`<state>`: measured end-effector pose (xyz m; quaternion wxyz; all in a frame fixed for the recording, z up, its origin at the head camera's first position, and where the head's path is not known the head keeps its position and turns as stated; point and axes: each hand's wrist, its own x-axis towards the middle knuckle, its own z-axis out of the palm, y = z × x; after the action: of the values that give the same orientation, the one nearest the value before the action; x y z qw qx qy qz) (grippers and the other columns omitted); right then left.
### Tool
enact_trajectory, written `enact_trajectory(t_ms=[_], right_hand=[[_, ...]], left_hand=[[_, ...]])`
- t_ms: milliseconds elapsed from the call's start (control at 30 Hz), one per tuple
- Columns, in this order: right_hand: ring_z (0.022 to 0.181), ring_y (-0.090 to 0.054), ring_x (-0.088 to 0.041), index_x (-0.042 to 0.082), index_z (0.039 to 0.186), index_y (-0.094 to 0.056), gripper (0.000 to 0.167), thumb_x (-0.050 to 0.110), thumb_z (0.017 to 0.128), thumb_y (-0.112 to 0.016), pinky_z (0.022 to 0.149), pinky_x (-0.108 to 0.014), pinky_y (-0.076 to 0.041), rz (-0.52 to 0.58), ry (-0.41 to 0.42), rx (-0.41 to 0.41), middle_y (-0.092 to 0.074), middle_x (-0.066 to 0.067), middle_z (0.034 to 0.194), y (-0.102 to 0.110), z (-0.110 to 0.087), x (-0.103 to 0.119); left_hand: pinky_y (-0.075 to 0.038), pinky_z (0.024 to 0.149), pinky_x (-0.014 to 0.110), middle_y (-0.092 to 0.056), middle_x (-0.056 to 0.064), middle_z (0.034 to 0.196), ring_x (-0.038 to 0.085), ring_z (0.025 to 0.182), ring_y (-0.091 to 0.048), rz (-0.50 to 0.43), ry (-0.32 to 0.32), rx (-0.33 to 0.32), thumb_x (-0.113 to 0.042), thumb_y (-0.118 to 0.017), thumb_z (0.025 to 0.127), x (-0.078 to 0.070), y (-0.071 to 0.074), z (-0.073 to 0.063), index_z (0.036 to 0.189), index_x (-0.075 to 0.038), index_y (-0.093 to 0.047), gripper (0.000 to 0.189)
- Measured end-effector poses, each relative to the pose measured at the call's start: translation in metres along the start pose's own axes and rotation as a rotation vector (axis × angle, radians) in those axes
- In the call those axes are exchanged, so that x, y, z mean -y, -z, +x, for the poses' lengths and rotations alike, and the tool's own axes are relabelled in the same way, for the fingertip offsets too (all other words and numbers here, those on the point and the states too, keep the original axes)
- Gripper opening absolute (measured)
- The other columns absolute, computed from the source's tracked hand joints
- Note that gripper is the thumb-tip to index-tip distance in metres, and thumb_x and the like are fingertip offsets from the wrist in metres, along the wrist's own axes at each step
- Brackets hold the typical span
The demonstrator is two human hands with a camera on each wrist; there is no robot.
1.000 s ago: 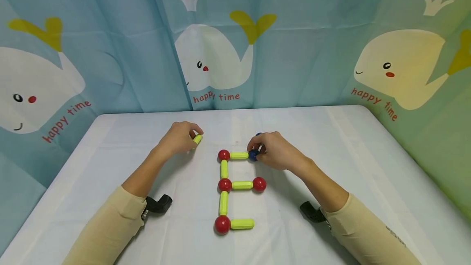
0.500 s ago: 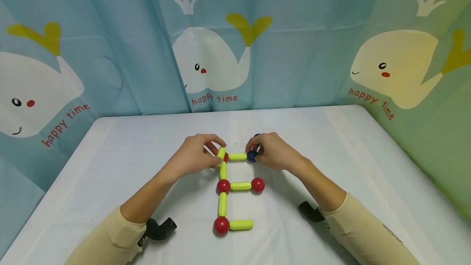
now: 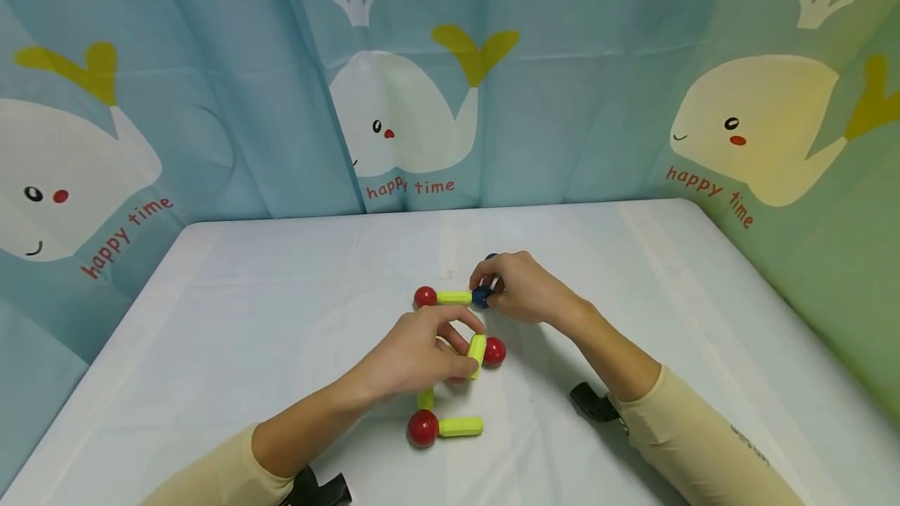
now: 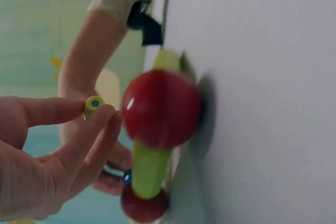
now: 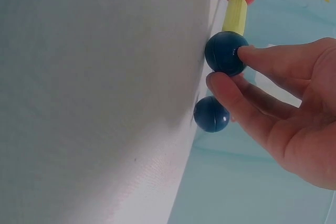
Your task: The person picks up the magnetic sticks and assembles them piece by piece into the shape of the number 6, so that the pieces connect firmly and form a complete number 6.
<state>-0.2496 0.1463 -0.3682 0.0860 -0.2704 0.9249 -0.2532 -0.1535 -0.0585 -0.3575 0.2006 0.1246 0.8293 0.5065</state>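
Note:
My left hand (image 3: 425, 354) pinches a yellow-green magnetic rod (image 3: 476, 355) between thumb and fingertips, above the middle of a figure made of balls and rods. A grey dot shows in the rod's end in the left wrist view. My right hand (image 3: 530, 287) pinches a dark blue ball (image 5: 226, 52) at the right end of the figure's top rod (image 3: 454, 297). That rod's other end meets a red ball (image 3: 425, 297). Another red ball (image 3: 494, 352) shows just right of the held rod. My left hand hides the figure's middle left part.
A second blue ball (image 5: 211, 114) lies just beyond my right hand. Nearest me, a red ball (image 3: 423, 429) joins a rod (image 3: 460, 427) whose right end is free. A white cloth (image 3: 281, 295) covers the table; a whale-print curtain (image 3: 583, 123) hangs behind.
My left hand has carried the rod from the left, past the top left red ball, to the figure's middle right. My right hand has stayed at the blue ball.

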Motion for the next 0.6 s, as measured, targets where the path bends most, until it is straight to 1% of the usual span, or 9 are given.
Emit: enact_trajectory(t_ms=[100,233,300,333,433,500,600], right_hand=[[0.083,-0.07,-0.017,0.007,0.104,-0.077,0.024,-0.007,0.087,-0.07,0.077,-0.033,-0.059,0.004,0.001,-0.002,-0.076,-0.006,0.094,0.0,0.0,0.001],[0.083,-0.069,-0.017,0.008,0.104,-0.077,0.024,-0.007,0.087,-0.07,0.077,-0.032,-0.059,0.011,0.003,0.002,-0.075,-0.006,0.094,0.001,-0.001,-0.001],[0.082,-0.069,-0.017,0.008,0.103,-0.077,0.024,-0.008,0.087,-0.07,0.076,-0.031,-0.058,0.011,0.008,0.004,-0.075,-0.006,0.093,0.001,-0.001,-0.001],[0.082,-0.068,-0.017,0.008,0.103,-0.077,0.024,-0.008,0.086,-0.07,0.075,-0.031,-0.058,0.01,0.008,0.004,-0.075,-0.006,0.093,0.001,0.0,-0.002],[0.083,-0.067,-0.017,0.008,0.103,-0.077,0.026,-0.009,0.086,-0.069,0.074,-0.03,-0.057,0.005,0.008,0.003,-0.075,-0.006,0.093,0.001,0.0,-0.001],[0.083,-0.067,-0.017,0.008,0.103,-0.077,0.027,-0.009,0.085,-0.067,0.073,-0.03,-0.057,0.002,0.009,0.001,-0.075,-0.006,0.093,0.001,0.0,-0.001],[0.083,-0.068,-0.017,0.008,0.103,-0.077,0.028,-0.01,0.085,-0.066,0.073,-0.03,-0.057,0.0,0.012,-0.002,-0.075,-0.006,0.093,0.001,0.0,-0.001]], left_hand=[[-0.05,0.065,0.031,-0.071,0.001,0.091,0.022,0.073,-0.076,-0.022,0.009,0.023,-0.011,-0.081,0.085,0.0,-0.008,-0.003,0.114,-0.022,-0.07,0.034],[-0.05,0.067,0.03,-0.071,0.002,0.09,0.022,0.073,-0.076,-0.044,0.022,0.043,-0.01,-0.081,0.085,0.002,-0.016,-0.003,0.114,-0.022,-0.07,0.033],[-0.05,0.067,0.03,-0.07,0.004,0.09,0.022,0.073,-0.077,-0.081,0.026,0.055,-0.009,-0.082,0.086,0.004,-0.02,-0.003,0.112,-0.02,-0.071,0.031],[-0.053,0.068,0.029,-0.069,0.005,0.089,0.023,0.073,-0.077,-0.106,0.029,0.062,-0.009,-0.082,0.086,0.005,-0.021,-0.003,0.111,-0.019,-0.071,0.03],[-0.06,0.07,0.03,-0.067,0.009,0.088,0.027,0.072,-0.078,-0.209,0.043,0.073,-0.004,-0.081,0.086,0.007,-0.026,-0.002,0.11,-0.014,-0.071,0.028],[-0.063,0.072,0.032,-0.064,0.01,0.087,0.029,0.071,-0.077,-0.265,0.056,0.075,0.0,-0.08,0.085,0.008,-0.029,-0.002,0.11,-0.012,-0.071,0.029],[-0.064,0.073,0.034,-0.064,0.01,0.087,0.028,0.071,-0.077,-0.295,0.076,0.072,0.001,-0.08,0.084,0.009,-0.033,-0.003,0.11,-0.01,-0.071,0.029]])
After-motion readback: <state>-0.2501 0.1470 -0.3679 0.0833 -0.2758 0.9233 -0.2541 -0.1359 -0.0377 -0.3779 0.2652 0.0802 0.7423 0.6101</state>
